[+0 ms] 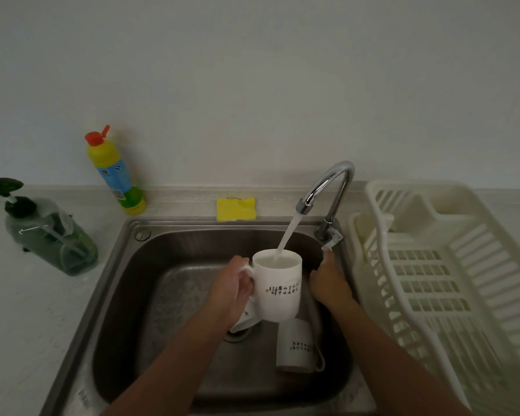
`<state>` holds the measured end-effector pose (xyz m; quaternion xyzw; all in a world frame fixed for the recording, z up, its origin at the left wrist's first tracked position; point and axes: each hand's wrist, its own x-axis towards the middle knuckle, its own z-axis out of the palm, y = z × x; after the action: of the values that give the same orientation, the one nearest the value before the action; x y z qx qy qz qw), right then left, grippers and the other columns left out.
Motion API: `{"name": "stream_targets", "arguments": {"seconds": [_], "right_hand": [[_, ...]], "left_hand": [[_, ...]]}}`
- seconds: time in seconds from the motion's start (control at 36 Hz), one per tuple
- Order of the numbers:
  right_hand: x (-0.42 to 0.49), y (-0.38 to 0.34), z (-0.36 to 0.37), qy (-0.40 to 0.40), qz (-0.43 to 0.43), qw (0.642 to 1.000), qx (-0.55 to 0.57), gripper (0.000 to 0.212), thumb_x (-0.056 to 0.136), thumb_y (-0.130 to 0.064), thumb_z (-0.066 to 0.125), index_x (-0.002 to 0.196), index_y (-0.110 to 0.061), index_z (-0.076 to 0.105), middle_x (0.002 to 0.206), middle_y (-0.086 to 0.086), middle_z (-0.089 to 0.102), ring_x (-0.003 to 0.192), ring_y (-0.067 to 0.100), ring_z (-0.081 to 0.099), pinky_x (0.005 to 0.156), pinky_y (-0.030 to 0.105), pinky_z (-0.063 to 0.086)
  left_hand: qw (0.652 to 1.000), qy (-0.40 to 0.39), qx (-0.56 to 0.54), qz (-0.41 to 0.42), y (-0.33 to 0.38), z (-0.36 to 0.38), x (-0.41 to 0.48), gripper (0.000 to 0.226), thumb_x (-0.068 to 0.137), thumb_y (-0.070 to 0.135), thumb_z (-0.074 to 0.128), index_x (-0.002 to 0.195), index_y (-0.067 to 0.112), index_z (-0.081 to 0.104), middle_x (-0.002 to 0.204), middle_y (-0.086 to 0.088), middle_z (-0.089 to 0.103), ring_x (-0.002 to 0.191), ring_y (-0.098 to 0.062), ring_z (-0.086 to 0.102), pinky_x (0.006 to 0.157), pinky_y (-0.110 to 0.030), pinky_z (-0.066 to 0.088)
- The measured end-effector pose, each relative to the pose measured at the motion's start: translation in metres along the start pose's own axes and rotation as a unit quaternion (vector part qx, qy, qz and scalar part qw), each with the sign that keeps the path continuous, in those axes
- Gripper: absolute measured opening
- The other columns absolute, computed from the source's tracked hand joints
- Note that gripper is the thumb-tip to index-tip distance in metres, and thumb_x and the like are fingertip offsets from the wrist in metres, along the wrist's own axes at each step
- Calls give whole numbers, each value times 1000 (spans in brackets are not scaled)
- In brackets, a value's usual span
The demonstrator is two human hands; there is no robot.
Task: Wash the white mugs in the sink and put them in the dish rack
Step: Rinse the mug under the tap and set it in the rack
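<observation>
Mug (279, 307) held by left hand (228, 291) under tap (327, 187), printed characters (283, 290) unreadable

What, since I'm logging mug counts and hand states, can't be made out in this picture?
- Head view: third mug by the drain, mostly hidden by left hand and held mug.
- Head view: print on held mug and lying mug, too small to read.
- Head view: whether right hand holds the tap lever; its back hides the fingers.
- Head view: dish rack's right end, cut off by the frame edge.
</observation>
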<state>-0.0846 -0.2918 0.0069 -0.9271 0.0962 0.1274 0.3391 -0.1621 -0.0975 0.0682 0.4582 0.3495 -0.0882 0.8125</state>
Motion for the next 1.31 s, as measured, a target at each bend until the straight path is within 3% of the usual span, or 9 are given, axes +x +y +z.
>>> {"name": "stream_targets", "arguments": {"seconds": [0.08,0.22,0.31,0.44,0.67,0.83,0.97,1.06,1.31], "right_hand": [[-14,-18,-14,-47,7,996,69,54,99,-21,47,150,-15,30,147,9,45,132,24,46,107,37,36],[-64,-39,-43,-94,-30,982,158,41,100,-52,37,100,-21,62,99,-1,68,95,13,63,85,32,47],[-83,-42,-53,-170,-44,954,243,37,93,-51,54,117,-24,58,107,-8,66,97,4,63,74,20,47],[-77,-27,-48,-217,-53,947,233,76,66,-32,89,127,-26,44,118,-4,63,104,10,65,81,27,57],[-77,-11,-35,-139,-106,949,264,89,48,-38,94,123,-21,50,115,1,68,104,13,67,86,42,58],[-87,-21,-31,-43,-124,960,247,85,57,-30,94,125,-25,43,112,-13,60,102,-2,59,69,11,50],[-89,-26,-25,7,-131,958,254,90,57,-28,94,128,-28,39,111,-20,57,99,-11,55,68,4,47],[-91,-28,-23,28,-131,958,255,92,56,-29,94,128,-30,37,111,-21,56,99,-13,55,69,5,47],[-90,-31,-20,99,-145,956,235,91,51,-40,92,123,-36,36,112,-18,56,102,-3,57,72,12,50]], "left_hand": [[1000,-3,-6,-5,-1,-1,3,24,97,14,53,73,17,56,73,-1,48,68,-10,46,67,-25,41],[999,-25,-20,-30,-1,-5,7,15,90,13,62,78,9,54,68,-5,52,66,-11,51,65,-28,45],[998,-43,-20,-31,3,-2,8,19,89,12,61,72,9,52,69,-6,50,70,-13,50,68,-30,44],[996,-64,-52,-37,2,10,8,10,90,11,60,82,5,58,83,-14,60,84,-22,56,82,-37,46],[994,-87,-69,-19,-4,24,7,13,94,15,61,95,2,62,95,-17,71,83,-24,66,75,-36,53],[990,-110,-81,25,-1,32,9,34,97,30,57,72,7,60,68,-10,55,66,-17,54,72,-34,44],[992,-86,-71,56,1,39,12,40,101,37,51,71,11,54,64,-4,47,63,-14,47,74,-32,45],[992,-89,0,84,2,40,10,38,102,41,47,77,13,52,76,-9,49,79,-24,49,86,-41,44],[970,-96,169,146,-2,39,14,21,105,29,44,110,16,60,111,-10,67,101,-25,66,81,-37,56]]}}
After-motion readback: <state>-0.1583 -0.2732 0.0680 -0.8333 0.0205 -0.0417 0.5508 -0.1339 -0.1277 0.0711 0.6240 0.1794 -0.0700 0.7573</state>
